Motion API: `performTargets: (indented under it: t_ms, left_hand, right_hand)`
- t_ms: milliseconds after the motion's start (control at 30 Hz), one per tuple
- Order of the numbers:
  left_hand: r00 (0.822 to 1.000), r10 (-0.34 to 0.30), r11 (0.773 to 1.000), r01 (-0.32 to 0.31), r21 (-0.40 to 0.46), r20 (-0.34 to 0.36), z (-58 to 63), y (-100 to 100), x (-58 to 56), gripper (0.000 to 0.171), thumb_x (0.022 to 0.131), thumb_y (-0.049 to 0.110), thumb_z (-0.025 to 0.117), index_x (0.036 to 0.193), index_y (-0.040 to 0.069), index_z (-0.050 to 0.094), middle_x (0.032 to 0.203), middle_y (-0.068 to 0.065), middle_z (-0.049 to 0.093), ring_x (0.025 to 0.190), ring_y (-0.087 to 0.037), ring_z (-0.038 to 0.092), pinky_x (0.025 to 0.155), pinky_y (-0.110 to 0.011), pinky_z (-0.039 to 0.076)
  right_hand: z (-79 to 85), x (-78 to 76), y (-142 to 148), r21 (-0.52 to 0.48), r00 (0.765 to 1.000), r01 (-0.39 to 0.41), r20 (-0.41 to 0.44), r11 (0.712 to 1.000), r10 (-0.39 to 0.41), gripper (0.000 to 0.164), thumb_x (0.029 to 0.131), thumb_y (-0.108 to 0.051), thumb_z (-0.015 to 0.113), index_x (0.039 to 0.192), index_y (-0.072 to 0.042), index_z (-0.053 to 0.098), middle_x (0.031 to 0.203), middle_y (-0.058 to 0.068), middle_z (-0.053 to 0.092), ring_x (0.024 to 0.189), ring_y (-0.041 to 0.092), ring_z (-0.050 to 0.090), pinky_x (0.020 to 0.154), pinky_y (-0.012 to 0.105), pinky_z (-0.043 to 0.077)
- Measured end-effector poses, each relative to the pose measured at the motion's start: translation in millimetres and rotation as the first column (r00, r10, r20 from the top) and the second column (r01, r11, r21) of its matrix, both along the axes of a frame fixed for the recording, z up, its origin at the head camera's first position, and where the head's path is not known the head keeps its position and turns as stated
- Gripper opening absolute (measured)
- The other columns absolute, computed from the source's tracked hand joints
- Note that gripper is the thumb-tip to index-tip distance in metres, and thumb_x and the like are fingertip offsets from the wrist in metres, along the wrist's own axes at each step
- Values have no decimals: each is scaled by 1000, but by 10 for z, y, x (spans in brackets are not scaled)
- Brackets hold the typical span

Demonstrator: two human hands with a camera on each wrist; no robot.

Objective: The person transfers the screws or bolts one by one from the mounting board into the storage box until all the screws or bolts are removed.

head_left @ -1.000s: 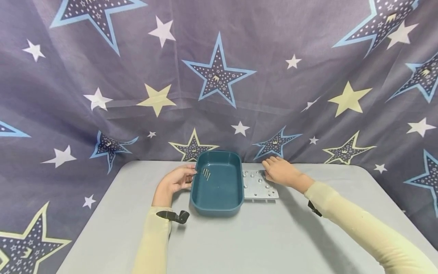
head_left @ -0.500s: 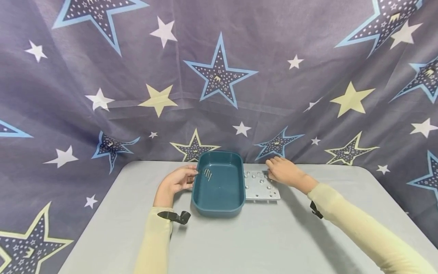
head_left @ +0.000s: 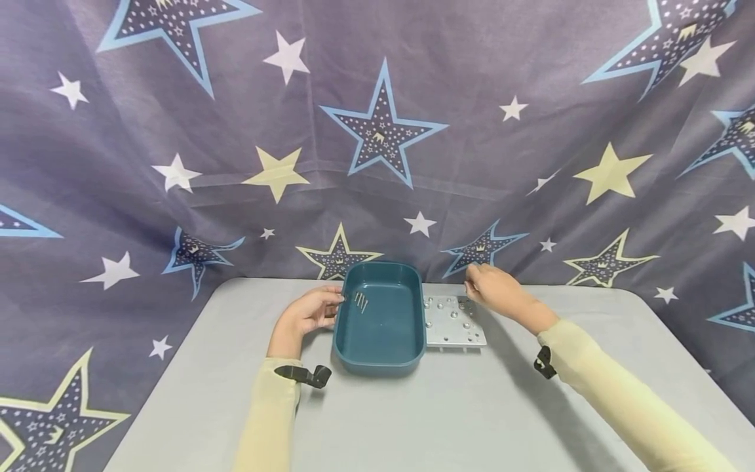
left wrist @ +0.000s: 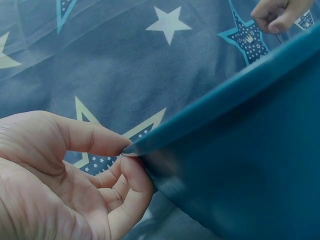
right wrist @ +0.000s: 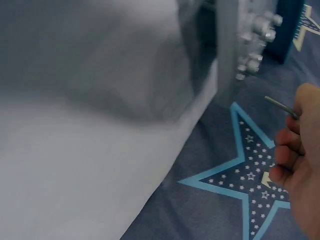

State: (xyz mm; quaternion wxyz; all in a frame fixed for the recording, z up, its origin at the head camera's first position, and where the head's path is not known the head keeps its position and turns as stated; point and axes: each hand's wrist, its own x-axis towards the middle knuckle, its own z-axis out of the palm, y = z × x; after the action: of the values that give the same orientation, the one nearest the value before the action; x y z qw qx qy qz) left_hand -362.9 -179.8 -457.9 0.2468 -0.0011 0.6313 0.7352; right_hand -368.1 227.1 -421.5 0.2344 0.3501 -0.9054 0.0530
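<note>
My left hand (head_left: 310, 310) pinches the left rim of a dark teal plastic bin (head_left: 382, 328) between thumb and fingers. Several thin metal pins (head_left: 361, 302) lie inside the bin near its left wall. Right beside the bin is a silver metal plate (head_left: 451, 321) with round studs and holes on top and short legs beneath. Just above the plate's far right corner is my right hand (head_left: 501, 295), fingers curled. In the right wrist view it pinches a thin metal pin (right wrist: 281, 106), whose tip points towards the plate, apart from it.
A light grey table (head_left: 460, 413) carries the bin and plate near its far edge. Behind it hangs a dark curtain (head_left: 377, 216) printed with stars. Black straps with small mounts circle both sleeves.
My right hand has lifted off the plate's far right corner, up and slightly right, uncovering more of it. The left hand keeps its hold on the bin. The whole view has shifted slightly.
</note>
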Motion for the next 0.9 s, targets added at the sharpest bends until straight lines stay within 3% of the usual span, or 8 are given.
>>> performTargets:
  t_ms: [567,900]
  left_hand:
    - [1000,21,1000,-21,0,14,-9,30,4,16,100,0,47,116,5,50,80,6,62,71,-7,58,67,-22,53]
    - [999,36,999,-35,-18,16,-14,8,-12,19,100,1,49,119,2,51,82,4,63,74,-9,60,69,-24,54]
  right_hand:
    - [285,149,-215,-182,978,83,205,980,-45,5,97,-8,58,94,-4,56,77,4,55,69,16,49,62,32,46]
    - [498,165,-501,-329,964,85,267,940,7,4,98,-7,54,96,-4,56,77,4,59,66,13,49,59,27,43]
